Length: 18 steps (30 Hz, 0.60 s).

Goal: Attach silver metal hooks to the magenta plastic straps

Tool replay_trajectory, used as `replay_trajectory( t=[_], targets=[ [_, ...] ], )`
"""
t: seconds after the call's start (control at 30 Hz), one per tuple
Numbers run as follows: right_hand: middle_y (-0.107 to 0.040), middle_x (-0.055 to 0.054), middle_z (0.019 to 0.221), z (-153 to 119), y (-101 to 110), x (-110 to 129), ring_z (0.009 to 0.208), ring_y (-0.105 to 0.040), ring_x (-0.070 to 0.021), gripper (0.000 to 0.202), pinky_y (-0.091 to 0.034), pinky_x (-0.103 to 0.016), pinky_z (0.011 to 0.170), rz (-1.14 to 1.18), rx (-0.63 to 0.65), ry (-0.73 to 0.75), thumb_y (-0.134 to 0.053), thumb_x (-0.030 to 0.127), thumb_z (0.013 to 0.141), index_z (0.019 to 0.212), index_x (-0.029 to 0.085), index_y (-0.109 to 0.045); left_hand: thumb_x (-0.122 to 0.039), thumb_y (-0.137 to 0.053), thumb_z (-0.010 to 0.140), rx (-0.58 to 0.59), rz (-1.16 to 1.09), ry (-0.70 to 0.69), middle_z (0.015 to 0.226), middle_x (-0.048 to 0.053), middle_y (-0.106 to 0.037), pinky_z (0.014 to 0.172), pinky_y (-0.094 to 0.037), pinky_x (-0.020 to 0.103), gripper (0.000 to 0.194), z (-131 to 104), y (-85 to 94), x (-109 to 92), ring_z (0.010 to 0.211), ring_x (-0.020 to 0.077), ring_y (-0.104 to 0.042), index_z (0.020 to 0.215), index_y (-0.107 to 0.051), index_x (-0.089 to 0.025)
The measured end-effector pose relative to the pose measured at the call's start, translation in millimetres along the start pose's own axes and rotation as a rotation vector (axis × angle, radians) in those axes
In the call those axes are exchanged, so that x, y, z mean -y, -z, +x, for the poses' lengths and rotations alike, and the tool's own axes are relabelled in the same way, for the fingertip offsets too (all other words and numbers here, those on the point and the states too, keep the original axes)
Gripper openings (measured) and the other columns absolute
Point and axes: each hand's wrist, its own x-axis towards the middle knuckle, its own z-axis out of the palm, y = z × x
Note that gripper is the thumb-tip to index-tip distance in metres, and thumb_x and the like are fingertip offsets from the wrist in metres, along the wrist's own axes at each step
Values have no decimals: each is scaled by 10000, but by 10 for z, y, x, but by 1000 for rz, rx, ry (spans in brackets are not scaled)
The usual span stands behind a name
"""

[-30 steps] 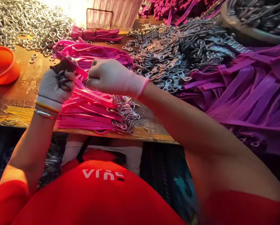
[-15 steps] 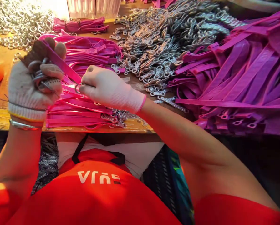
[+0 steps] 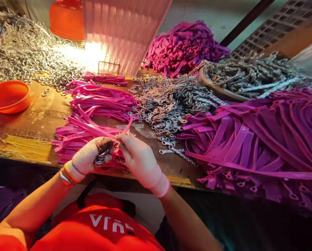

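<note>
My left hand (image 3: 91, 155), in a white glove with dark fingertips, is closed around several metal rings (image 3: 101, 157). Beside it my right hand (image 3: 138, 158), also gloved, pinches a pink strap (image 3: 128, 125) whose end sticks up above the fingers. The fingertips of both hands meet over the near bundle of pink straps (image 3: 63, 139). A second bundle of pink straps (image 3: 103, 101) lies just beyond. To the right is a heap of small metal links (image 3: 168, 108).
Purple straps (image 3: 250, 139) are piled at the right. Metal rings (image 3: 64, 75) spread across the back left near an orange bowl (image 3: 12, 97). Behind stand a ribbed clear panel (image 3: 124, 31), another purple heap (image 3: 184, 47) and a basin of metal pieces (image 3: 215, 87).
The view has tilted up, showing more of the table's back. My left hand has come down and right to meet my right hand, and the long strap stretch between them is gone.
</note>
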Motion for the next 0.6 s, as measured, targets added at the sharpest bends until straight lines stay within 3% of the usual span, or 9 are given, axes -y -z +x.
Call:
replay_trajectory(
  t=[0.1, 0.23, 0.43, 0.6],
  targets=[
    [-719, -98, 1034, 11, -35, 83, 913, -650, -243, 296, -468, -335, 815, -230, 93, -44, -472, 120, 920, 1166, 184, -623, -434, -693, 820, -29, 79, -47, 603, -13, -559, 400, -331, 177, 306, -20, 41, 64, 451, 72, -453, 776, -613, -142],
    [-679, -101, 839, 44, -16, 198, 729, -605, -247, 206, -367, -351, 641, -539, 202, 15, -487, 131, 916, 1054, 173, -635, -470, -607, 875, -23, 335, -95, 512, -29, -486, 411, -295, 196, 374, -98, 77, -31, 431, 76, -390, 689, -540, -153],
    [-614, -85, 730, 22, -29, 268, 631, -540, -212, 162, -245, -336, 577, -822, 188, 173, -449, 83, 931, 994, 127, -591, -340, -584, 895, 4, 853, -350, 662, -2, -576, 559, -368, 210, 281, -122, 74, -193, 595, 97, -454, 717, -604, -125],
    [-630, -90, 740, 110, 47, 208, 628, -554, -214, 168, -231, -334, 572, -867, 182, 108, -445, 120, 960, 1005, 129, -607, -296, -505, 931, 105, 801, -330, 637, -15, -564, 542, -369, 216, 254, 39, 36, -256, 557, 99, -439, 787, -632, -130]
  ],
)
